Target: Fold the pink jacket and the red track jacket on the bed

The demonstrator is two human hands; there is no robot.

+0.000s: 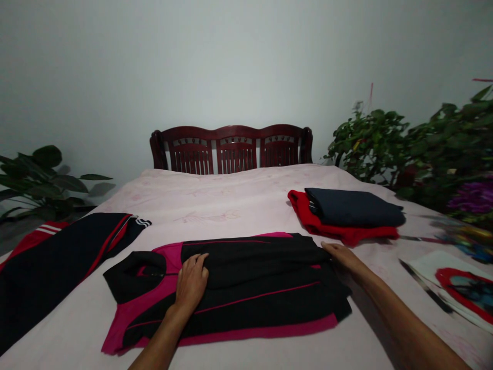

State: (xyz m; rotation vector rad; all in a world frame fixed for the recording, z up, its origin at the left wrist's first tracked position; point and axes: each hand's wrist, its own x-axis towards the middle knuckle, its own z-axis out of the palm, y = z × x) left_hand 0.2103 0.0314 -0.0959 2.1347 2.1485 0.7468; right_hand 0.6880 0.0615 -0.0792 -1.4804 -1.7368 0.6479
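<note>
A black jacket with magenta panels and piping (246, 303) lies on the bed, its collar to the left and its hem to the right. The sleeves appear folded in across the body. My left hand (191, 280) rests on the upper part of the jacket, just below the collar, fingers laid on the cloth and slightly bent. At the hem end, my right hand (344, 258) pinches the jacket's far right edge; part of its fingers is hidden by the cloth.
Folded dark blue (358, 207) and red clothes (308, 216) are stacked at right. A navy tracksuit garment with red trim (57, 262) lies left. Near the right edge are a dark pen-like stick (425, 285) and a white-and-red item (458, 288). Plants flank the bed (215, 198).
</note>
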